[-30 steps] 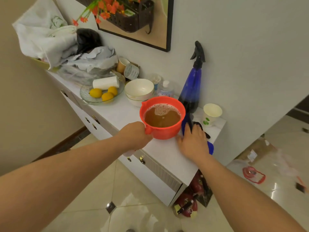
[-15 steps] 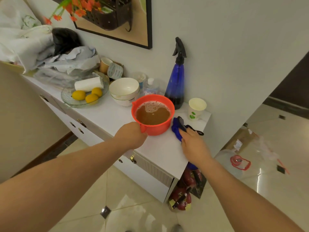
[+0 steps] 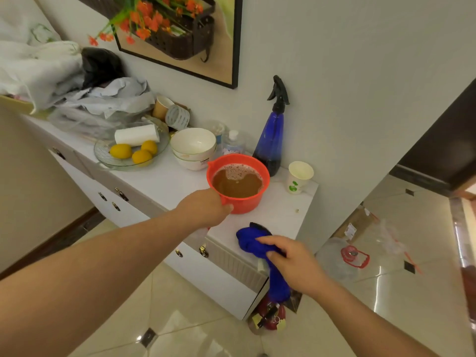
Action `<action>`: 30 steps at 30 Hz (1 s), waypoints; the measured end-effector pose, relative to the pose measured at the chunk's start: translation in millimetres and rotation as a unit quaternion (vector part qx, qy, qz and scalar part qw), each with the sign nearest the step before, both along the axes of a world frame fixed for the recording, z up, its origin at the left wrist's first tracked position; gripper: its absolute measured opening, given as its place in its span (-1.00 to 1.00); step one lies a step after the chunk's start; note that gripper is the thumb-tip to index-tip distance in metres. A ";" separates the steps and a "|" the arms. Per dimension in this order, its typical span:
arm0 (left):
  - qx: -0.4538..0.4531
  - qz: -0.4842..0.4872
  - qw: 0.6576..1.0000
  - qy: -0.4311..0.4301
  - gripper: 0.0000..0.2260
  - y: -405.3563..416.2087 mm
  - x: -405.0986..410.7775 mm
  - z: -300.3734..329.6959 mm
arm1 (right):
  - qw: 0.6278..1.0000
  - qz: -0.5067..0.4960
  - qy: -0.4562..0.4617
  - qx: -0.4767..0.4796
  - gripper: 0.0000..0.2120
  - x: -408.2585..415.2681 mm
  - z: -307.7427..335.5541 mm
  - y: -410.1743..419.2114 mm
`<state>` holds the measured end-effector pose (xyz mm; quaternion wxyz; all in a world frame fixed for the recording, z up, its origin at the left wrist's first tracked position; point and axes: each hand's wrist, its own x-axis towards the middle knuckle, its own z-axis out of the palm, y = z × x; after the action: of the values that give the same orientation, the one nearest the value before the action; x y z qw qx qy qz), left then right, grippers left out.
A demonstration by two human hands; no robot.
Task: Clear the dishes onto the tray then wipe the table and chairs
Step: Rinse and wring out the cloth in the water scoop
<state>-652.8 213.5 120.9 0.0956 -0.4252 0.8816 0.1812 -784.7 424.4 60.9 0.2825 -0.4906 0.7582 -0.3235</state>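
Two hands (image 3: pixel 293 264): orange bowl (image 3: pixel 238 185), blue cloth (image 3: pixel 253 240)

Beside the round orange glossy plastic basin (image 3: pixel 238 199), a soft matt blue cloth (image 3: pixel 253 242) lies on the smooth white cabinet top (image 3: pixel 167 181); behind it stands a translucent blue plastic spray bottle (image 3: pixel 270 143).

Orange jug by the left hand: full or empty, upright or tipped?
Nearly full and upright. The orange jug holds brown liquid with foam, level close below its rim; the left hand grips its handle on the white cabinet top.
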 end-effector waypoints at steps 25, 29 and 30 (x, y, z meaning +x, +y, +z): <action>-0.037 -0.097 0.919 0.381 -0.76 -32.0 28.6 81.6 | 0.980 -0.069 -0.179 -0.048 -0.73 55.6 69.6 -85.0; -0.101 -0.064 0.945 0.306 -0.81 -55.7 45.3 65.9 | 0.967 -0.174 -0.182 -0.034 -0.73 42.3 64.7 -85.8; -0.112 -0.053 0.953 0.278 -0.81 -61.8 51.3 59.8 | 0.963 -0.188 -0.192 -0.027 -0.75 38.4 64.5 -86.3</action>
<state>-601.4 151.7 180.7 -0.1915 -0.3188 0.9092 0.1871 -746.3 338.1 125.4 0.3435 -0.2759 0.7592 -0.4790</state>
